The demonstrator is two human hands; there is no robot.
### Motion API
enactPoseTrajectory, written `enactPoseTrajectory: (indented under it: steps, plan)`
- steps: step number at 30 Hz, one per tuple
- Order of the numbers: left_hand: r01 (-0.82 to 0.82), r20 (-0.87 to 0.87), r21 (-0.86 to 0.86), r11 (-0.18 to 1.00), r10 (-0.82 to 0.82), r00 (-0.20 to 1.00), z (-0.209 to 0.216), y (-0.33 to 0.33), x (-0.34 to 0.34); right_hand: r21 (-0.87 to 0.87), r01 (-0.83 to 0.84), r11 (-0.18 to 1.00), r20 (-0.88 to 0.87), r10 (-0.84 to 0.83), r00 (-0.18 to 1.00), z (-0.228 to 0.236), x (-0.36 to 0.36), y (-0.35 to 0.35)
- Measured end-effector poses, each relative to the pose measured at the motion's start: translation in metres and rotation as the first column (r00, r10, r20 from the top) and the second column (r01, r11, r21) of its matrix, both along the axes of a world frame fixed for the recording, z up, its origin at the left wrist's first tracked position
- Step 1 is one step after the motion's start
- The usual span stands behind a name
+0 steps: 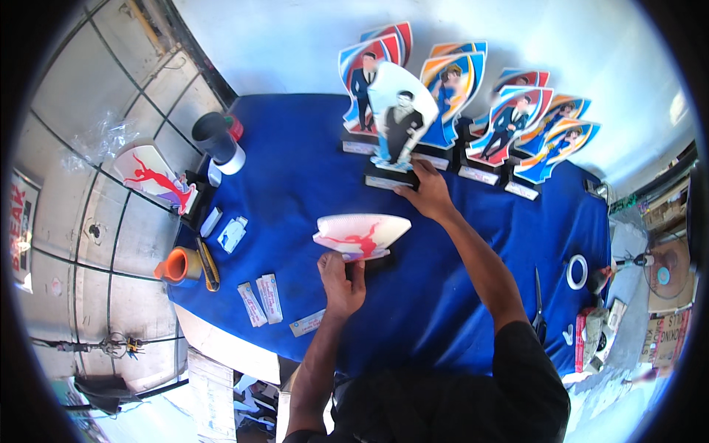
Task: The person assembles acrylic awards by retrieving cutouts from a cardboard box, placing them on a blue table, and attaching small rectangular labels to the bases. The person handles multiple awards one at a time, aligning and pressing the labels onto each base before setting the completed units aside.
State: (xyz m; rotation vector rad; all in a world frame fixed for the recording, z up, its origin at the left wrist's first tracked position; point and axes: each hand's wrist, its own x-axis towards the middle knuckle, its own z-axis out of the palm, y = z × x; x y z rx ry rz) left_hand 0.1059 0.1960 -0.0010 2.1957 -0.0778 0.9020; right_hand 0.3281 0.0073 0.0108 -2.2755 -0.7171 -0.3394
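My left hand is closed on a white trophy plaque with a red dancing figure, tilted over the middle of the table. Its dark base is partly hidden behind my fingers. Farther off, my right hand grips the black base of a white trophy printed with a dark-suited figure. That trophy stands in front of a red and blue trophy and hides part of it. Silver label strips lie left of my left hand, and another label strip is near my wrist.
Several colourful trophies line the back right of the blue-covered table. Another dancer trophy stands at the left edge, near a dark cup, an orange tape roll and a cutter. Scissors and a white tape ring lie right.
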Motion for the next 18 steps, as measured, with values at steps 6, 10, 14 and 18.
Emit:
enactPoseTrajectory:
  steps: [6,10,14,18]
  plan:
    - [0.017,-0.008,-0.11,0.994,-0.018,1.0,0.004,0.002,0.0,-0.017,0.001,1.0,-0.029,-0.001,1.0,0.001,0.003,-0.011]
    - [0.001,-0.035,-0.136,0.991,-0.006,0.999,0.002,0.001,-0.001,0.019,0.02,1.0,-0.04,-0.019,0.999,0.002,0.001,-0.012]
    - [-0.01,-0.13,-0.233,0.973,-0.021,0.991,0.016,0.002,-0.006,0.179,0.154,0.972,-0.011,-0.155,0.988,0.009,-0.03,-0.015]
    - [0.057,-0.222,-0.258,0.964,-0.117,0.968,0.043,-0.001,-0.024,0.425,0.069,0.902,-0.254,0.045,0.966,0.027,-0.102,-0.03]
